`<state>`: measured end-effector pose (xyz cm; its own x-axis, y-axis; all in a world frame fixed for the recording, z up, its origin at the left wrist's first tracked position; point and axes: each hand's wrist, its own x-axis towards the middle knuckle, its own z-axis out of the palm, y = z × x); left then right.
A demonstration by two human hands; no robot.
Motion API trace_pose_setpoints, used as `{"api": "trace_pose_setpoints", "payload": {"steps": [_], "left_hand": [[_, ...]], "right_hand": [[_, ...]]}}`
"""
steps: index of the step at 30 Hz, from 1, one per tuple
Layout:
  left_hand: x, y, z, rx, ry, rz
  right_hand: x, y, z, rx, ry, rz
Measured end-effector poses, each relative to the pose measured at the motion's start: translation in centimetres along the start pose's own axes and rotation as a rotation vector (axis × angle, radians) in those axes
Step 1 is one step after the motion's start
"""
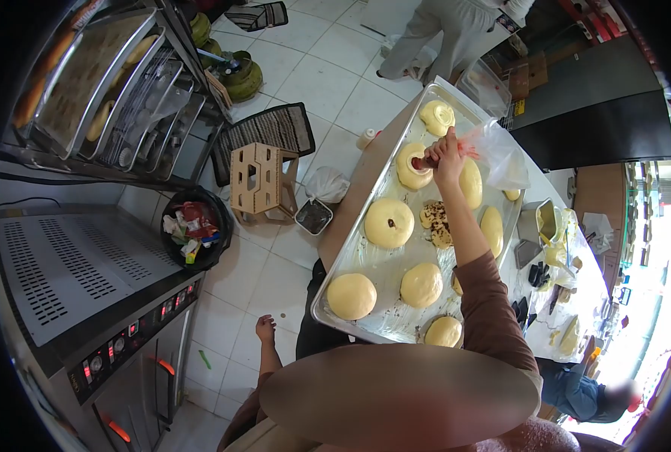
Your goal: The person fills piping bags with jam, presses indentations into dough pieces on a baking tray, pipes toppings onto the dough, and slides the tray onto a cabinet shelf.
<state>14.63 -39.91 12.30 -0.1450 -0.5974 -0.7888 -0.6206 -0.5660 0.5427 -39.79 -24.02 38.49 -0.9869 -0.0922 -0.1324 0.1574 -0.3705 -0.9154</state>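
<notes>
My right hand (447,157) is closed around a plastic piping bag (499,153) above the upper part of a metal tray (334,265). Dark red filling shows at the bag's tip, over a round dough piece (411,167). Other pale dough pieces lie on the tray, among them a large round one (389,223) with a dark spot at its centre and one (437,221) strewn with dark bits. Low on the left, away from the tray, my left hand (266,327) hangs over the floor with its fingers curled; whether it holds anything is too small to tell.
An oven (87,264) and a tray rack (124,98) stand at the left. Near them are a bin (216,233) and a folding stool (254,181). One person (456,34) stands beyond the table, another (576,392) at lower right. A metal container (530,224) sits right of the tray.
</notes>
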Motion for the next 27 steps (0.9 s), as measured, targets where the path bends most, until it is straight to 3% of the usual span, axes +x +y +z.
{"api": "trace_pose_setpoints", "payload": {"steps": [20, 27], "left_hand": [[0.7, 0.2, 0.6, -0.005, -0.039, -0.042], [0.4, 0.3, 1.1, 0.005, -0.047, -0.059]], "right_hand": [[1.1, 0.0, -0.7, -0.001, 0.011, -0.128], [-0.7, -0.3, -1.1, -0.001, 0.030, -0.063]]}}
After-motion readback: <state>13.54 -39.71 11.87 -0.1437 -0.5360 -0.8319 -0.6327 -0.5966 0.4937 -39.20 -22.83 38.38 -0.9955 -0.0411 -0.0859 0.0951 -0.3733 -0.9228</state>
